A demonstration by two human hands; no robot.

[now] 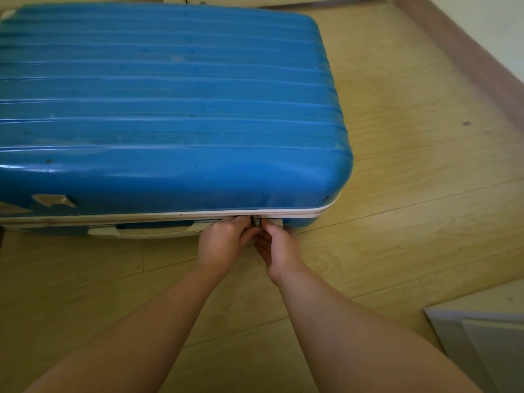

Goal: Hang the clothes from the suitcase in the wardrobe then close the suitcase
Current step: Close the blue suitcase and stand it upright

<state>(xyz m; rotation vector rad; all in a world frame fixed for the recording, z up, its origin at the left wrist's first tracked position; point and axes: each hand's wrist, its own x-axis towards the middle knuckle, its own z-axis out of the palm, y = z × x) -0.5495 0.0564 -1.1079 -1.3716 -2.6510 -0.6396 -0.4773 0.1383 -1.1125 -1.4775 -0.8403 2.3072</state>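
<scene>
At the near edge of the wooden floor (397,222), two bare forearms reach forward from the bottom of the view. To their right, in the near corner, lies a pale grey panel (482,344); what it belongs to cannot be told.

The left hand (224,242) and right hand (279,245) meet at the front side of the suitcase (170,95), thumbs close together. Both hands have their fingers curled in and pinch the small metal zipper pulls (255,220), which sit side by side between the fingertips. Which hand has which pull cannot be made out.

The pulls lie on the cream zipper band (297,213), which runs along the front of the case and round its right corner. The two shells meet along the visible length of the band. Just left of the hands, below the band, is a cream carry handle (141,231), lying flat against the side.

The suitcase is blue, hard-shelled and ribbed, and lies flat on the floor with its lid down. The shell shows scuffs and a chipped patch (54,200) near the front left.

Beyond the case, a brownish skirting board (465,55) runs along the right wall. At the far top edge stands the base of a piece of cream furniture (226,0).
</scene>
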